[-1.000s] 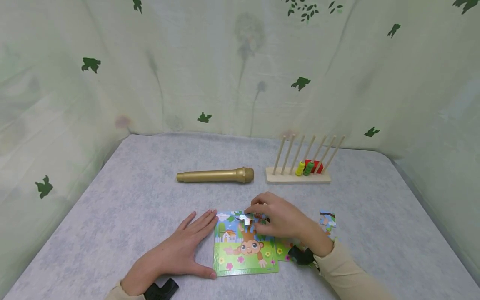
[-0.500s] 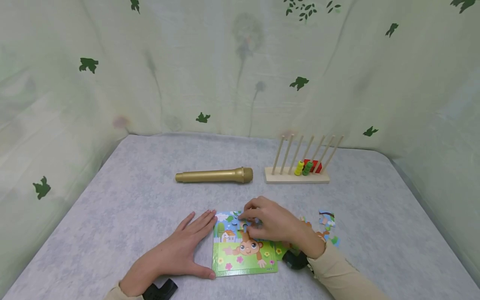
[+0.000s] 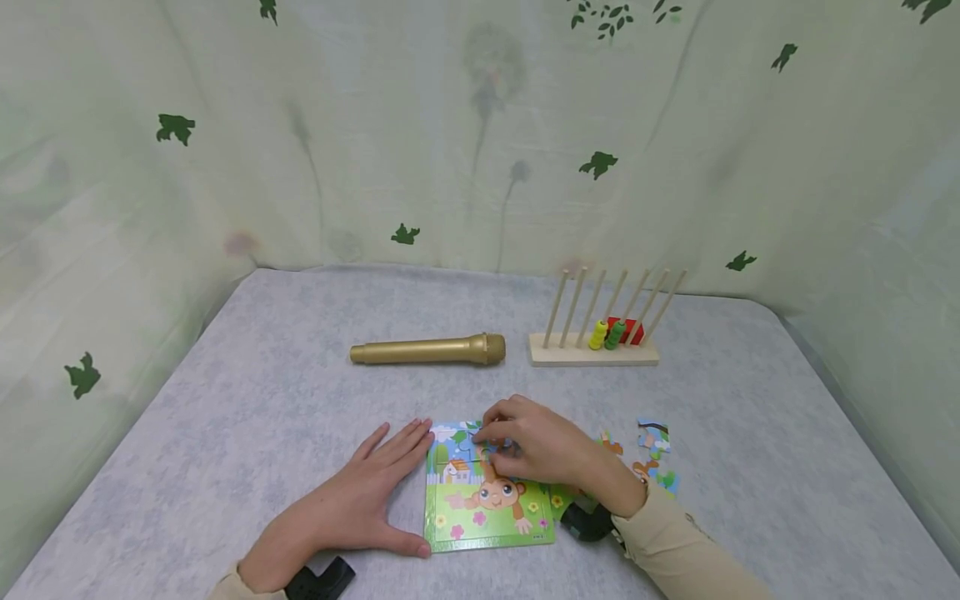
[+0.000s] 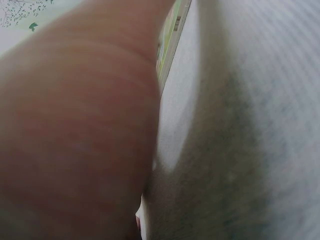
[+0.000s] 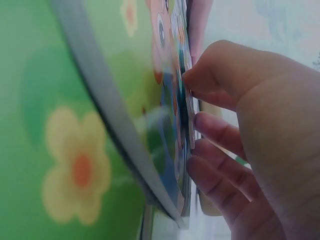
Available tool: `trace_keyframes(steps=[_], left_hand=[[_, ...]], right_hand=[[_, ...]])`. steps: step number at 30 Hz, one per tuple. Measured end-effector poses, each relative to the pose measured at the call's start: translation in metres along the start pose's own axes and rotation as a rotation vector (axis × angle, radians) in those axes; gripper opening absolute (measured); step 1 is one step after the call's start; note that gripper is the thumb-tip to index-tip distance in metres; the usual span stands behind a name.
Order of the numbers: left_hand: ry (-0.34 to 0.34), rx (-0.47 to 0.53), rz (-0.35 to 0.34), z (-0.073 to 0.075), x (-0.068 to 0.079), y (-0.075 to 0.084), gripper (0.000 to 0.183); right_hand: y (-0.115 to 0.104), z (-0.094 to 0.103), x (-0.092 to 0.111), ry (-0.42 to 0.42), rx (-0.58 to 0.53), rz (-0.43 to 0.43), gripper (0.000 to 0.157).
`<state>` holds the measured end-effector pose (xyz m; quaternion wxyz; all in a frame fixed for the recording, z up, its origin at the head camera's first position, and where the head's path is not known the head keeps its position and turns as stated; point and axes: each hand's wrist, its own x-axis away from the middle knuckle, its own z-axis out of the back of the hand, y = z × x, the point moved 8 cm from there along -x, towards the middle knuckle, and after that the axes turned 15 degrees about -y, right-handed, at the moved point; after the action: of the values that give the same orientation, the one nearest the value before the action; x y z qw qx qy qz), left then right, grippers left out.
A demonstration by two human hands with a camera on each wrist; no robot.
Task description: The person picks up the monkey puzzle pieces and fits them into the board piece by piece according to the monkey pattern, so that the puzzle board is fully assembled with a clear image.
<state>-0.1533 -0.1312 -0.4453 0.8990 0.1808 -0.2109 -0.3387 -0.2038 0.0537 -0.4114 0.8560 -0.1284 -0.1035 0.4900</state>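
A square jigsaw puzzle board (image 3: 487, 533) with a monkey picture lies on the table in the head view. My left hand (image 3: 348, 504) rests beside it with fingers straight, the fingertips and thumb tip at its left edge. Over the upper right of the board, my right hand (image 3: 543, 446) pinches a puzzle piece (image 5: 192, 127) between thumb and fingers. In the right wrist view the piece stands edge-on, close over the picture. The right fingers hide the board's upper right corner from the head camera. Mostly the wrist and tablecloth fill the left wrist view.
Loose puzzle pieces (image 3: 654, 437) lie right of the right hand. A flowered green panel (image 3: 558, 502) shows at the board's right edge. Behind are a gold toy microphone (image 3: 427, 350) and a wooden peg stand (image 3: 555, 357) with yellow and green beads and a red block.
The right hand has moved left and slightly down with the puzzle piece, which has gone from clear of the picture to close against it. The left hand stays put.
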Motion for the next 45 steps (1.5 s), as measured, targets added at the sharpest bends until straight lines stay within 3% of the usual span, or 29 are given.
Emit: trace_keyframes(steps=[29, 45], left_hand=[[-0.001, 0.005, 0.002, 0.000, 0.000, -0.001, 0.128], [-0.002, -0.008, -0.006, 0.000, 0.002, 0.000, 0.127]], right_hand=[[-0.001, -0.003, 0.002, -0.098, -0.027, 0.004, 0.031], [-0.002, 0.007, 0.006, -0.087, -0.077, -0.008, 0.035]])
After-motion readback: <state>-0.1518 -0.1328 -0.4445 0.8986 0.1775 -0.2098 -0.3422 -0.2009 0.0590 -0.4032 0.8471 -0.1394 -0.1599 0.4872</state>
